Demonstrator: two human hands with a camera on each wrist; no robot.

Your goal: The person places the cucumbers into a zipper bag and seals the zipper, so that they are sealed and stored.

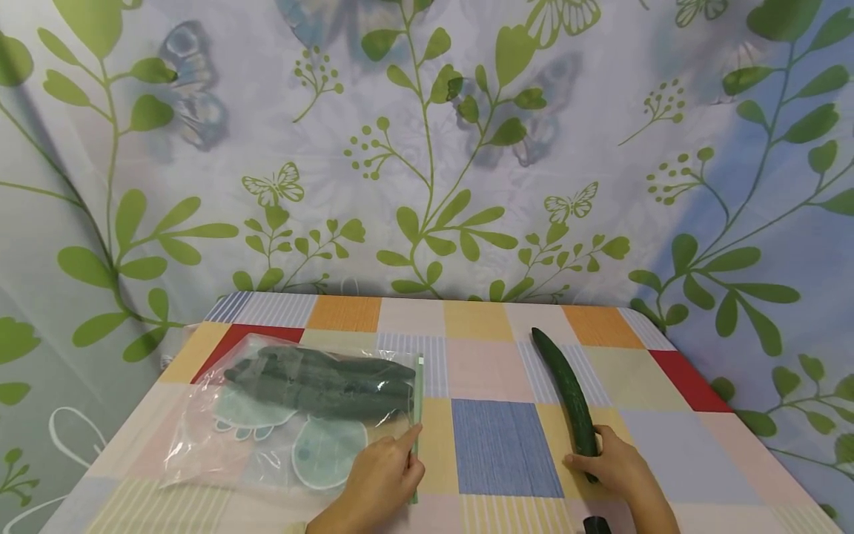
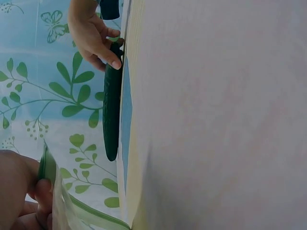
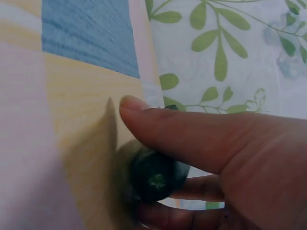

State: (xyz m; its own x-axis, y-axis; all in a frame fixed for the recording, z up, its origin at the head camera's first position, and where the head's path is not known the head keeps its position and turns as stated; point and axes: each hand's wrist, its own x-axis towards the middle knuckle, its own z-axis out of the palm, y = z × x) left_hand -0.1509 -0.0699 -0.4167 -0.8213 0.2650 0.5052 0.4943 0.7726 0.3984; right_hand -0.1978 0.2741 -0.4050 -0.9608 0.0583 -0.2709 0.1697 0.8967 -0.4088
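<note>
A clear zip bag (image 1: 200,445) with pale green printed shapes lies on the left of the table, dark green cucumbers (image 1: 320,382) inside it. At the bag's right end my left hand (image 1: 380,475) pinches the green zip strip (image 1: 419,386); in the left wrist view the thumb and fingers (image 2: 44,191) hold that edge and the mouth looks parted. To the right, a single long curved cucumber (image 1: 563,371) points away from me. My right hand (image 1: 617,467) grips its near end, the thumb (image 3: 168,132) on one side and the fingers on the other.
A patchwork-patterned cloth (image 1: 507,449) covers the table. Behind it hangs a curtain (image 1: 427,148) with leaves and butterflies. A small dark object (image 1: 596,525) shows by my right wrist at the bottom edge. A white cord (image 1: 56,437) hangs at the left.
</note>
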